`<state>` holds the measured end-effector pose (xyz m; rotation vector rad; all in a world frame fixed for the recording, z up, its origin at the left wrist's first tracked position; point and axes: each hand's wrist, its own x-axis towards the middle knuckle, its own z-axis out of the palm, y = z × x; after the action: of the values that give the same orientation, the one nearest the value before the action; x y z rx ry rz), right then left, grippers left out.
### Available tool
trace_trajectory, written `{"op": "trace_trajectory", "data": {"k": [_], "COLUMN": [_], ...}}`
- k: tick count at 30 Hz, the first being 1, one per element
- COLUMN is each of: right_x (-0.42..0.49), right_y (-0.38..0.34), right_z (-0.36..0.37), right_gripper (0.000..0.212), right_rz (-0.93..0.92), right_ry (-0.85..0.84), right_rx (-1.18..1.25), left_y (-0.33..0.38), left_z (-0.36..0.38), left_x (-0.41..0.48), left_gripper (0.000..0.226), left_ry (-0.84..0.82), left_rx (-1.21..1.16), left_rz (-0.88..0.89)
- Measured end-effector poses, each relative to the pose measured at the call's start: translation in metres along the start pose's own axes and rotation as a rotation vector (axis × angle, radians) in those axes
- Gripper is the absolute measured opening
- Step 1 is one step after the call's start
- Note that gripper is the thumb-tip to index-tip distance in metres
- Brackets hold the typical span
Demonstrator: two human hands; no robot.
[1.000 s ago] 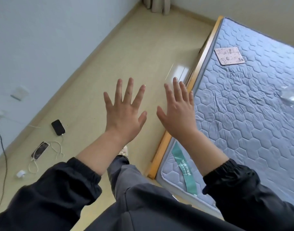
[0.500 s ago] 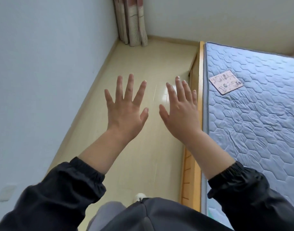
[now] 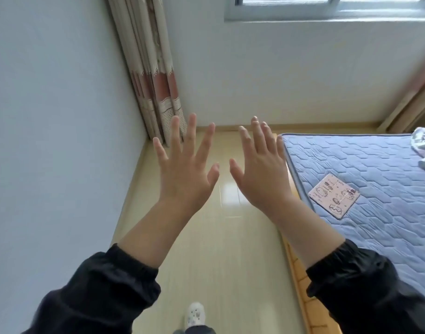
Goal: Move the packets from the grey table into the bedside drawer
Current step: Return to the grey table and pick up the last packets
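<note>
While both arms are held out in front, the left hand (image 3: 182, 169) and right hand (image 3: 262, 172) are raised side by side, backs to the camera, fingers straight and spread, holding nothing and touching nothing. Black sleeves (image 3: 98, 290) end partway up bare forearms. Behind the hands lie a pale floor (image 3: 230, 249), a curtain (image 3: 153, 80) in the corner and a window (image 3: 327, 8) above. A bed (image 3: 375, 225) with a blue quilted mattress fills the right side. A pink card (image 3: 333, 192) with cartoon drawings lies flat on it, and a white cloth (image 3: 423, 148) sits at the far edge. A white shoe (image 3: 194, 314) shows at the bottom. The packets, the grey desk and the drawer are all out of view, so the task looks not yet begun. The step in hand is likely finding the desk: turn until it is seen, lower the hands, look before reaching, and keep one hand free for the drawer. Whether the card is a packet cannot be told
</note>
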<state>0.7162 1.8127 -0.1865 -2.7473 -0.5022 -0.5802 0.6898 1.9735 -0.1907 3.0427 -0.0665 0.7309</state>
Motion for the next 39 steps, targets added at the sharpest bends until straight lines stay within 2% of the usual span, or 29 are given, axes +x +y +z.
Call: {"op": "trace_trajectory", "data": {"k": [5,11,16,22,34,39], "right_x": [0.127,0.25,0.353,0.489,0.715,0.821], "right_y": [0.008,0.064,0.135,0.246,0.412,0.476], "right_z": [0.023,0.06,0.106,0.147,0.262,0.311], "right_gripper": [0.065,0.067,0.066,0.063,0.065,0.066], "right_rz": [0.06,0.139,0.148,0.14,0.263,0.415], "right_ry": [0.097,0.169,0.182,0.213,0.134,0.151], "right_rx": [-0.045,-0.117,-0.145,-0.158,-0.241,-0.287], "left_y": [-0.045,-0.051,-0.038,-0.004,0.032,0.039], "left_z": [0.032,0.095,0.162,0.244,0.414,0.489], "left_x": [0.129,0.27,0.394,0.555,0.818,0.957], "left_gripper": [0.068,0.069,0.07,0.07,0.07,0.073], "left_ry": [0.04,0.081,0.108,0.054,-0.093,-0.113], "left_rx": [-0.045,-0.104,-0.104,-0.091,-0.109,-0.168], "left_rz": [0.091,0.181,0.218,0.222,0.37,0.5]}}
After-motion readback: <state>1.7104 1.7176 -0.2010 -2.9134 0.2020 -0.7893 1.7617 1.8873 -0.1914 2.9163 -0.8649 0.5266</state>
